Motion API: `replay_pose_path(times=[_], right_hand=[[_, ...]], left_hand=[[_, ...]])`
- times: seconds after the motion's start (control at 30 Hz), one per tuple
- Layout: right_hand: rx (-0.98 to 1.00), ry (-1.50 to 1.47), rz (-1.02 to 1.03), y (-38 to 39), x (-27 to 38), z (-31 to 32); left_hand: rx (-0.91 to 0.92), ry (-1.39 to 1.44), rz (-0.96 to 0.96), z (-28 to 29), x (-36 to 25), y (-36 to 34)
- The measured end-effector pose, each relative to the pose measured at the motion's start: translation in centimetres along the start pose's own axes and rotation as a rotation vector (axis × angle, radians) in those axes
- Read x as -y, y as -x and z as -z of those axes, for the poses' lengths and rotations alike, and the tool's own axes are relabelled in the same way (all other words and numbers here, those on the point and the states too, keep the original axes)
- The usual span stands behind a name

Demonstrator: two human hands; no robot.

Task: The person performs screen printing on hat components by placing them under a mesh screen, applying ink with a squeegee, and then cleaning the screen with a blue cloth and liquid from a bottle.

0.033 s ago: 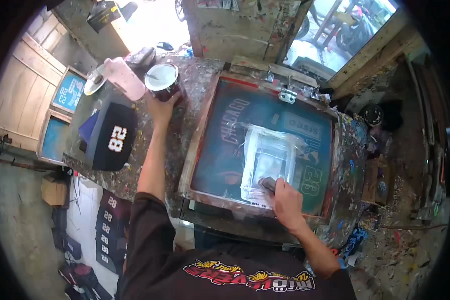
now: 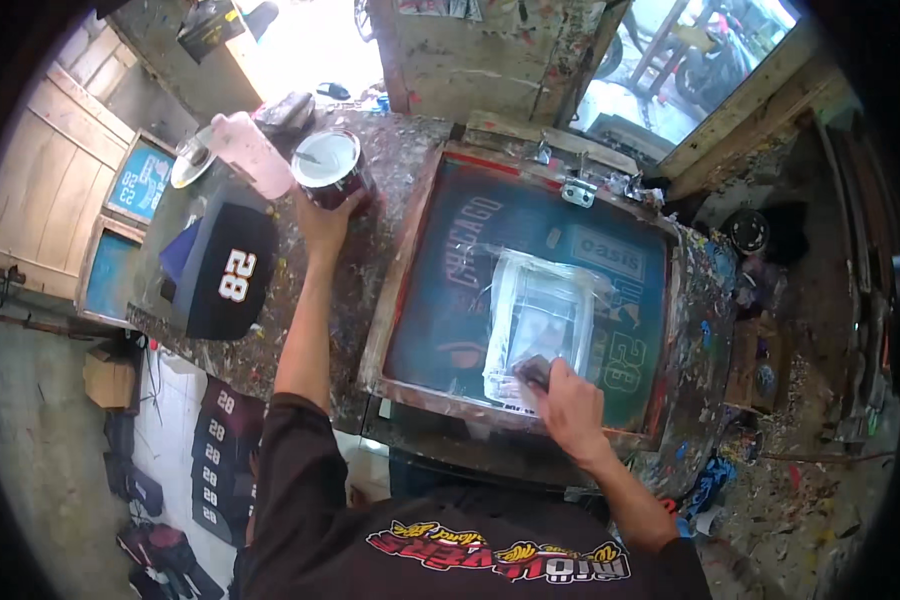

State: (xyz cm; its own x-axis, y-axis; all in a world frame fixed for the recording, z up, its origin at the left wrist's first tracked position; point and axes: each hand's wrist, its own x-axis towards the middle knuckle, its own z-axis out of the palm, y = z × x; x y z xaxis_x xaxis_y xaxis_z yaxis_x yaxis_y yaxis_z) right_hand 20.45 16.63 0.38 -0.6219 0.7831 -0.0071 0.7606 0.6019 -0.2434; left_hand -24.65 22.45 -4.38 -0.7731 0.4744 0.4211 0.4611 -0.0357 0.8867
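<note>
My left hand (image 2: 323,218) is wrapped around the near side of a dark red can (image 2: 358,187). White ink coats the can's open top, and a thin stick-like tool rests in it. My right hand (image 2: 572,405) grips a small grey squeegee (image 2: 532,371) near the front edge of a silk-screen (image 2: 440,325). The screen has blue-green mesh with lettered designs, set in a worn wooden frame. White ink (image 2: 500,310) is smeared in a rectangle around one stencil area, just beyond the squeegee.
Left of the can are a pinkish plastic bottle (image 2: 250,155) and a dark fabric piece (image 2: 232,270) printed with white digits. A metal hinge clamp (image 2: 577,193) sits at the screen's far edge. Printed dark pieces (image 2: 217,455) lie at lower left; smaller screens (image 2: 113,275) stand at left.
The view has shifted very slightly. Both hands keep their hold on the can and the squeegee, with almost no visible movement.
</note>
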Motion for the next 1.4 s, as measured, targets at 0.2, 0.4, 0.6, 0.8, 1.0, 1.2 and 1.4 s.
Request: replay_pose_path(times=[0.2,0.4,0.6,0.8,1.0,1.2,1.4], right_hand=[[0.258,-0.099,0.324,-0.5,0.1,1.6],[0.759,-0.3,0.366,-8.3,-3.7,1.3],[1.273,-0.681,0.19,-13.1,-6.7,-3.0],[0.697,-1.273,-0.515,-16.6,0.6,-0.5],[0.652,-1.998,-0.106,-24.3,9.0,2.9],[0.194,-1.807,0.175,-28.4,12.2,4.4],[-0.21,-1.23,0.487,-28.1,12.6,4.5]], left_hand=[[0.095,-0.062,0.062,3.0,-1.8,5.3],[0.138,-0.113,0.049,4.4,-0.7,5.6],[-0.054,-0.186,-0.084,7.4,-2.0,5.6],[-0.111,-0.265,-0.123,9.3,-6.7,3.6],[-0.01,-0.452,0.059,8.4,-6.7,2.3],[-0.005,-0.434,0.043,7.2,-7.1,0.8],[-0.167,-0.369,-0.1,8.3,-10.6,0.3]])
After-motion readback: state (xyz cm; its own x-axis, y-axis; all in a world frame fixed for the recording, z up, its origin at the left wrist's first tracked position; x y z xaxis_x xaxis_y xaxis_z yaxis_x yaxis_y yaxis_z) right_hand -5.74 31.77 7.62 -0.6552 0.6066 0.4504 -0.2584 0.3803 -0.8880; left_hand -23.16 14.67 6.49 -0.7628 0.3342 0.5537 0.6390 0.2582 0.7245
